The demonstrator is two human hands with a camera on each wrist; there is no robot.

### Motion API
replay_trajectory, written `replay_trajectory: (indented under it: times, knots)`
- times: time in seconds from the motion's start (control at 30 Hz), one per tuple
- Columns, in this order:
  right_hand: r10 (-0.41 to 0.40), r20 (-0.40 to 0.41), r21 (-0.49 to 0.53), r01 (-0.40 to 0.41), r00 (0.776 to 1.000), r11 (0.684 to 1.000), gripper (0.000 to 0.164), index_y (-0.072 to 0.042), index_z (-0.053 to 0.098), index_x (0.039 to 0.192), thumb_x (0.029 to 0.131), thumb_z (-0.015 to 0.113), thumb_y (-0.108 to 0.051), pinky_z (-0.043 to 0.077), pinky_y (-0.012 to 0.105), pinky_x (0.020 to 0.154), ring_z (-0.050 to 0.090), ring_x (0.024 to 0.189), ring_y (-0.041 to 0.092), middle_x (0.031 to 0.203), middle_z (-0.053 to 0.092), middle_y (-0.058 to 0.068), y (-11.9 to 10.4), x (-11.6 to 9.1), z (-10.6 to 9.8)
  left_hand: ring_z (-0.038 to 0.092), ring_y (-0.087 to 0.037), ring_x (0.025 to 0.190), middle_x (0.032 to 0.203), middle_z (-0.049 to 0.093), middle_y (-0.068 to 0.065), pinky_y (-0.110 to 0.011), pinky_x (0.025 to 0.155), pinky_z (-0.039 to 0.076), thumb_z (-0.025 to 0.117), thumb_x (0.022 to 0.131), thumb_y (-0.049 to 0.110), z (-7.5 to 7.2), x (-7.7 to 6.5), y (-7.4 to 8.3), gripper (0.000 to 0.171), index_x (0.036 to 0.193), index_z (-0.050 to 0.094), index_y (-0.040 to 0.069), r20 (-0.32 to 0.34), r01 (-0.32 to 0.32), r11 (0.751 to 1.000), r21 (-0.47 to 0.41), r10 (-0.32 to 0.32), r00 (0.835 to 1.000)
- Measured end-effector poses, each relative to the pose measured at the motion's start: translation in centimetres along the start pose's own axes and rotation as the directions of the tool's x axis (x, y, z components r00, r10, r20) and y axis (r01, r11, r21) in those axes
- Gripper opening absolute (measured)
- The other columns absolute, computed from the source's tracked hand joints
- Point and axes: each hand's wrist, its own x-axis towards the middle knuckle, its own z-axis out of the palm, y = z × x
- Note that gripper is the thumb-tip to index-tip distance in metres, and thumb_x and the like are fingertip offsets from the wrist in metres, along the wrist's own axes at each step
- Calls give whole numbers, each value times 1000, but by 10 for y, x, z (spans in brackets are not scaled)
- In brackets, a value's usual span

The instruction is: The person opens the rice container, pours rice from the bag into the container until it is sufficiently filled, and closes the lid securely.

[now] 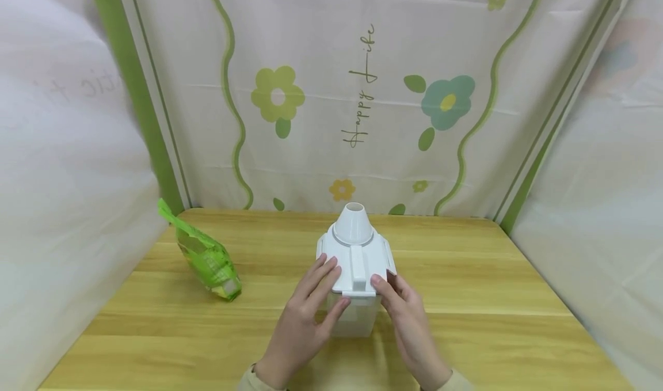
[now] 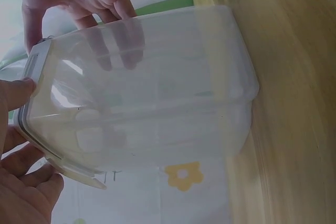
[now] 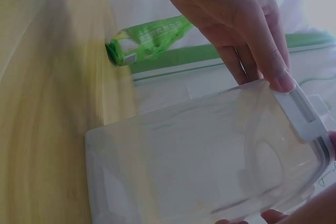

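Observation:
A clear plastic storage container (image 2: 157,82) stands upright on the table. Its white lid (image 1: 339,261) carries a handle (image 1: 358,267) and a white cone-shaped cup (image 1: 354,224). My left hand (image 1: 304,319) grips the lid's near left corner, its thumb at the front latch (image 3: 302,114) and its fingers along the left side. On the right, my right hand (image 1: 411,322) grips the lid's edge with the thumb on top. The fingers of this hand curl down beside the container, partly hidden. A side flap (image 2: 79,174) juts outward near my left fingers.
A green plastic packet (image 1: 209,261) lies on the wooden table (image 1: 466,264), left of the container. Behind the table hangs a flower-printed curtain (image 1: 321,51), and pale curtains (image 1: 67,166) enclose the sides.

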Motion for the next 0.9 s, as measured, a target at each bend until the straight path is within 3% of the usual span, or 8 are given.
replay_trajectory:
  times: [0.33, 0.57, 0.9]
  knots:
    - [-70, 3, -12, 70, 998, 997, 56, 4, 45, 142, 96, 65, -22, 42, 24, 100, 46, 128, 25, 141, 50, 13, 11, -2, 1, 42, -38, 133, 141, 51, -16, -41, 107, 39, 64, 97, 26, 1, 1, -4, 47, 135, 56, -1, -7, -7, 1000, 0, 7, 1000]
    - [-84, -20, -62, 82, 996, 995, 64, 2, 41, 145, 93, 70, -19, 46, 25, 97, 49, 124, 26, 140, 49, 14, 13, -7, 3, 43, -39, 132, 141, 51, -16, -41, 107, 39, 63, 98, 26, 3, 1, -3, 46, 134, 57, -2, -13, -23, 1000, -4, 23, 1000]
    - [-111, -2, -67, 111, 994, 992, 59, -1, 45, 143, 93, 70, -17, 48, 28, 96, 52, 121, 26, 135, 53, 12, 16, -7, 3, 43, -39, 132, 140, 51, -17, -40, 108, 38, 63, 98, 27, 1, 2, -2, 46, 134, 57, -2, -22, -27, 1000, 5, 28, 999]
